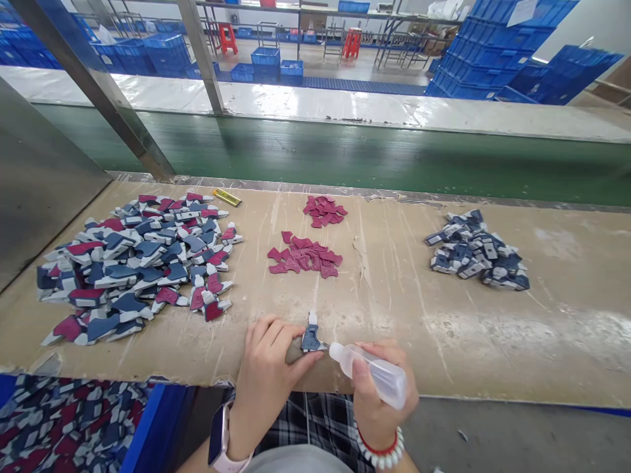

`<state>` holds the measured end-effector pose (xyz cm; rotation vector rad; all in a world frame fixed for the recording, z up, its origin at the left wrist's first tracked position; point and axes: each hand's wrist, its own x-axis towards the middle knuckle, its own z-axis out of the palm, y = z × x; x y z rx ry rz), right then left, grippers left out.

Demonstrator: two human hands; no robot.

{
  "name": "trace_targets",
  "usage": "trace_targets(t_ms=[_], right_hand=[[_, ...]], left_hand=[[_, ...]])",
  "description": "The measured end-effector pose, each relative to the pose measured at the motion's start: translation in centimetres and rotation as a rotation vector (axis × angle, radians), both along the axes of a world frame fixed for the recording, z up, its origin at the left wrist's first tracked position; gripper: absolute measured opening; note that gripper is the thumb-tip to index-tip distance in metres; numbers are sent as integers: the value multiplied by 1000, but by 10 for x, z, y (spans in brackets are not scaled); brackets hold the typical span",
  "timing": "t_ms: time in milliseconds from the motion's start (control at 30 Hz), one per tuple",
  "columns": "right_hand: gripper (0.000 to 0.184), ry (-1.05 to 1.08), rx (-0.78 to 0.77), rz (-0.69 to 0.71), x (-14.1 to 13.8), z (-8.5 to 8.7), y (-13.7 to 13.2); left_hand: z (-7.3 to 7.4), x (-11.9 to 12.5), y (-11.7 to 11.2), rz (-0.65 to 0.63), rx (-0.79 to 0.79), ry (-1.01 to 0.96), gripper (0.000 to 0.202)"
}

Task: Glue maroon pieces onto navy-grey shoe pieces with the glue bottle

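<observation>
Between the thumb and fingers of my left hand (270, 358) is a small blue-and-white plastic piece (310, 337), held down on the bench near its front edge. My right hand (382, 387) grips a clear squeeze bottle (374, 376), tilted so that its thin tip meets or nearly meets the lower right of the piece. Beyond my hands lie two heaps of flat maroon pieces, a nearer heap (305, 255) and a smaller farther heap (324, 211). A watch sits on my left wrist and beads circle my right one.
A big pile of blue, white and maroon pieces (142, 256) covers the bench's left. At right lies a smaller blue-and-white pile (476, 253). A yellow box cutter (227, 197) rests by the back edge. Behind runs a green conveyor belt (315, 151); a blue crate (152, 420) stands below left.
</observation>
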<state>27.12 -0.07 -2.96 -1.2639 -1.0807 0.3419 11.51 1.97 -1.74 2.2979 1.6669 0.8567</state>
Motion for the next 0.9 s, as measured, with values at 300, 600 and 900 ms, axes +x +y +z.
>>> trace_targets(t_ms=[300,600,900], right_hand=[[11,30,3,-8,2,-6,-3],[9,77,3,-17,1,-6,-2],[8,93,32,30,2,-7,-1]], left_hand=[[0,1,0,-2,-14,-8,24],[2,1,0,-1,-13,-8,27],[2,2,0,0,-12,-2,26]])
